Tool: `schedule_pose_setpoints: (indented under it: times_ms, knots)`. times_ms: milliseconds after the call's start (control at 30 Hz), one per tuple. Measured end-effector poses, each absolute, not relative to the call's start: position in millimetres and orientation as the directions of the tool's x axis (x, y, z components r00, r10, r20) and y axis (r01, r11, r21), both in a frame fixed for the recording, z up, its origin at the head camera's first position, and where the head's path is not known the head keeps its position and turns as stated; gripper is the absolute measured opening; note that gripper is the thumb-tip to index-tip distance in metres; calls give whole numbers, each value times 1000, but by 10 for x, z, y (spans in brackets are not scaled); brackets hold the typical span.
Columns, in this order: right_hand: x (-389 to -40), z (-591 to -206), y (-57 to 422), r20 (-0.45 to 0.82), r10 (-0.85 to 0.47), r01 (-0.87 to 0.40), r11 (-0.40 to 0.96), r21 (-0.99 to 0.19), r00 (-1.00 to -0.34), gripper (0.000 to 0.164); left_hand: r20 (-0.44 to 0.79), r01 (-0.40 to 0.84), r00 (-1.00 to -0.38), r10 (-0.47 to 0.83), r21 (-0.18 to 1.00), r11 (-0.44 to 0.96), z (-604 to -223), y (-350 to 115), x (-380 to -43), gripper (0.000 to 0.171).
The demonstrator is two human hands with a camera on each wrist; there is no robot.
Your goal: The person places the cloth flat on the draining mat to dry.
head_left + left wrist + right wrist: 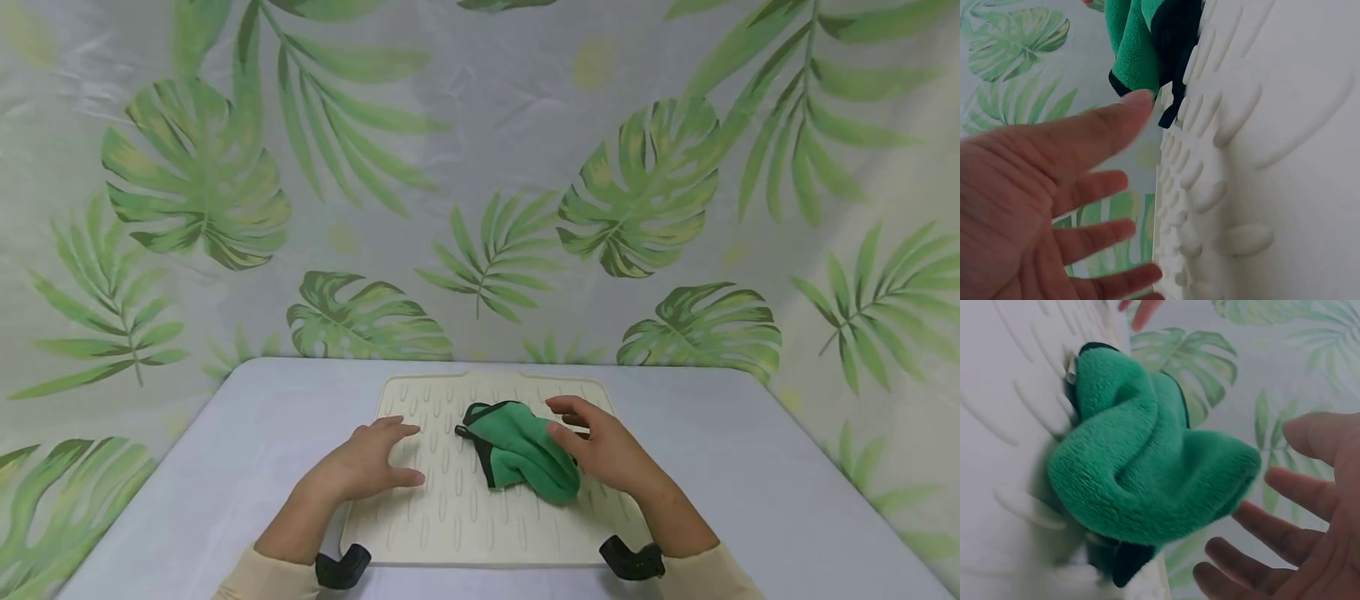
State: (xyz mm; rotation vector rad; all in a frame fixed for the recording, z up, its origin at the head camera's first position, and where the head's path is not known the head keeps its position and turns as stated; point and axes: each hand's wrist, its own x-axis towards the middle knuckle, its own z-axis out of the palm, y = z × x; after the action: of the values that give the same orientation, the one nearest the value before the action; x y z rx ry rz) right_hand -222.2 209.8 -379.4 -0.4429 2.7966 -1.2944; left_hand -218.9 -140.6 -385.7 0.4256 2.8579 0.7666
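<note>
A crumpled green plush cloth (525, 450) with dark edging lies on a cream mat (450, 533) covered in raised oval ridges. To its left my left hand (367, 467) hovers apart from it, thumb and fingers spread and holding nothing. My right hand (603, 446) is close by the cloth's right side, its fingertips overlapping the cloth's edge in the head view. In the right wrist view a gap shows between the thumb and the cloth (1141, 456), and those fingers are loosely spread. A dark loop (1172, 112) sticks out from the cloth's corner in the left wrist view.
The mat lies on a white table (247, 467) that runs up to a leaf-patterned curtain (495, 167) at the back. Black wrist mounts (342, 567) sit at the cuffs of both beige sleeves, low over the mat's front corners.
</note>
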Motion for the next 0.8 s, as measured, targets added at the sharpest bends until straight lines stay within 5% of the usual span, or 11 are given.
schedule_pose_setpoints:
  times_ms: [333, 600, 800]
  knots:
    - [-2265, -3725, 2208, 147, -124, -191, 709, -679, -981, 32, 51, 408, -869, 492, 634, 657, -3894, -1156, -2169, 32]
    - [-2307, -3812, 2207, -54, -128, -67, 781, -621, -990, 32, -31, 490, -757, 653, 635, 598, -3942, -940, -2017, 44]
    - [-2275, -3911, 2105, -61, -193, -114, 774, -622, -979, 31, -93, 514, -735, 672, 569, 642, -3990, -865, -1968, 52]
